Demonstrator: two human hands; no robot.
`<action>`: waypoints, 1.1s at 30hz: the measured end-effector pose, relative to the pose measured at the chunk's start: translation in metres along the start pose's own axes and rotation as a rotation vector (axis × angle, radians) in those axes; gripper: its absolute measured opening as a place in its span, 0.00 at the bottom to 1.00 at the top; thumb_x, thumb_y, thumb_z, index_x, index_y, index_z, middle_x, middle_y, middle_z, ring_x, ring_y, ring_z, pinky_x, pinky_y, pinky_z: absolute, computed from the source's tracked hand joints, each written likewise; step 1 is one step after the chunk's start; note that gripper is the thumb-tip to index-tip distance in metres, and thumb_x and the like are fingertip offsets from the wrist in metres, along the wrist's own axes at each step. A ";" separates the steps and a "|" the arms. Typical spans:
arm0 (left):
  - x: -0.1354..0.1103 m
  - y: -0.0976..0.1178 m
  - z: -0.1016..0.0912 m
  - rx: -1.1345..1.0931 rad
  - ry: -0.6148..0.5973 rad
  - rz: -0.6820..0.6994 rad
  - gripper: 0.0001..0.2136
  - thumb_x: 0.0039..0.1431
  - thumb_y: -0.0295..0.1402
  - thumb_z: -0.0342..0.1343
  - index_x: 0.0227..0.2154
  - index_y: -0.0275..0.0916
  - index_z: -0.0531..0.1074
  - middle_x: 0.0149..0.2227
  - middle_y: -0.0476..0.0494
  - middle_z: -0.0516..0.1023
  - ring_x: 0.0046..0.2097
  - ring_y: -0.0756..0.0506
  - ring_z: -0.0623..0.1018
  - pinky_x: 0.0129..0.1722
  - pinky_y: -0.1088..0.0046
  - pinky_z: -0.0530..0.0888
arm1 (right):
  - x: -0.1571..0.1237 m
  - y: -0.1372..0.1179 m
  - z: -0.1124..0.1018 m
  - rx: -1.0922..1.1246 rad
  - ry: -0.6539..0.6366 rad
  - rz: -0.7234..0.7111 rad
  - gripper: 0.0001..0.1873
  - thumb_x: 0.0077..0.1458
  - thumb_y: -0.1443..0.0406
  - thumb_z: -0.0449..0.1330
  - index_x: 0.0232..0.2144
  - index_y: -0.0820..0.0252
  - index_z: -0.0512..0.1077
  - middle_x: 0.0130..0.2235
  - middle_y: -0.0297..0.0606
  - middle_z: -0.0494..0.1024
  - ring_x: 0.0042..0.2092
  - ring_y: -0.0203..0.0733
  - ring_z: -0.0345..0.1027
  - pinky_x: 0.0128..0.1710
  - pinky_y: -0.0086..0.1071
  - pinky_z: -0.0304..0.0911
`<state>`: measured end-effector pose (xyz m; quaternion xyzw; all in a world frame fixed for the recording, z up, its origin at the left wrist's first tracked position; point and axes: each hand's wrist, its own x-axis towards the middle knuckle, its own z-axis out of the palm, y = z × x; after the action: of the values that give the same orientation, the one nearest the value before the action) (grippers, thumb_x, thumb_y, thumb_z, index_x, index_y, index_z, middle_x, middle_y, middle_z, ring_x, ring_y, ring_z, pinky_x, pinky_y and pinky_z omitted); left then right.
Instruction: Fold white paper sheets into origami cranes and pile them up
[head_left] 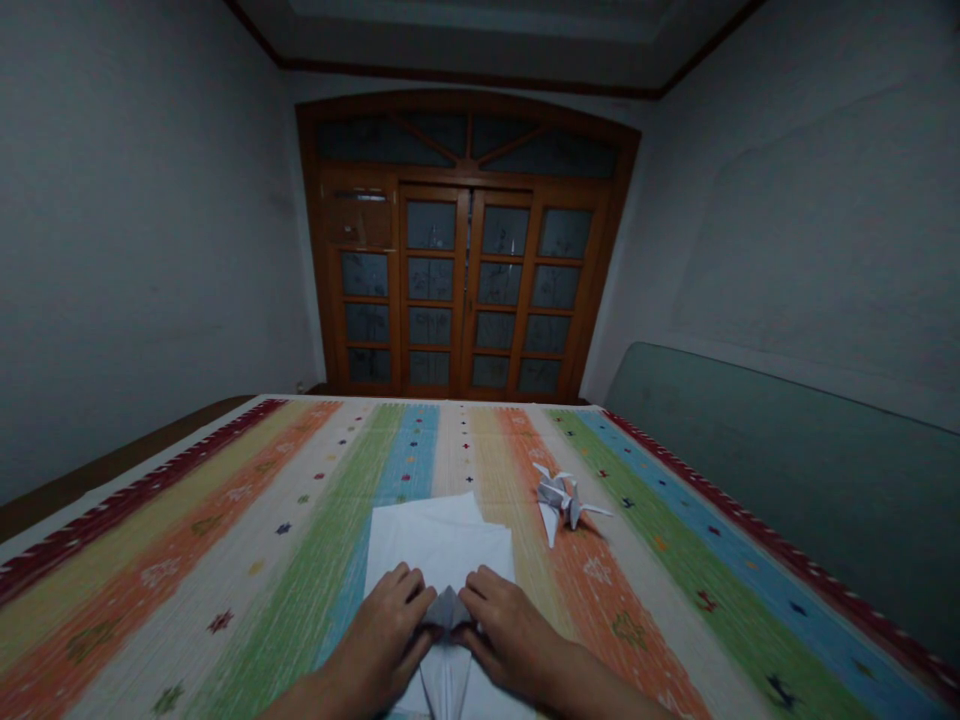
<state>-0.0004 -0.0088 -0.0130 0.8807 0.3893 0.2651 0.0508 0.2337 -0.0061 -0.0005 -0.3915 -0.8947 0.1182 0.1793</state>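
Note:
My left hand [386, 630] and my right hand [499, 630] meet over a partly folded grey paper piece [446, 650]. Both pinch its upper part with fingers curled, one on each side. The piece lies on a stack of white paper sheets [439, 540] on a striped, many-coloured cloth [225, 560]. A finished paper crane [562, 498] sits on the cloth a little beyond and to the right of my right hand.
The cloth covers a wide flat surface whose far edge [450, 402] faces a wooden glazed door [465, 290]. A green padded panel [750, 460] runs along the right side. Grey walls stand on both sides.

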 end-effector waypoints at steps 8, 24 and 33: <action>0.000 0.000 0.005 0.013 -0.055 -0.006 0.20 0.55 0.16 0.57 0.49 0.41 0.73 0.51 0.38 0.78 0.54 0.34 0.76 0.60 0.48 0.72 | -0.001 -0.002 0.001 -0.008 -0.003 0.032 0.14 0.57 0.65 0.68 0.44 0.58 0.72 0.48 0.45 0.76 0.50 0.52 0.68 0.51 0.40 0.64; 0.007 0.012 -0.008 0.027 -0.164 -0.064 0.20 0.41 0.13 0.51 0.35 0.42 0.69 0.40 0.44 0.73 0.43 0.40 0.70 0.44 0.64 0.70 | -0.006 0.014 0.014 0.106 0.222 -0.196 0.10 0.52 0.75 0.61 0.36 0.59 0.77 0.36 0.42 0.78 0.39 0.45 0.72 0.37 0.33 0.66; -0.001 0.019 -0.028 -0.196 -0.121 0.087 0.19 0.47 0.17 0.53 0.41 0.42 0.71 0.40 0.43 0.76 0.43 0.40 0.75 0.41 0.66 0.71 | -0.006 0.014 0.018 0.022 0.271 -0.235 0.07 0.57 0.74 0.60 0.35 0.60 0.76 0.34 0.41 0.77 0.36 0.44 0.71 0.33 0.32 0.63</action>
<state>-0.0024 -0.0256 0.0160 0.9019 0.3193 0.2501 0.1487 0.2391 -0.0029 -0.0230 -0.2946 -0.9007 0.0525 0.3150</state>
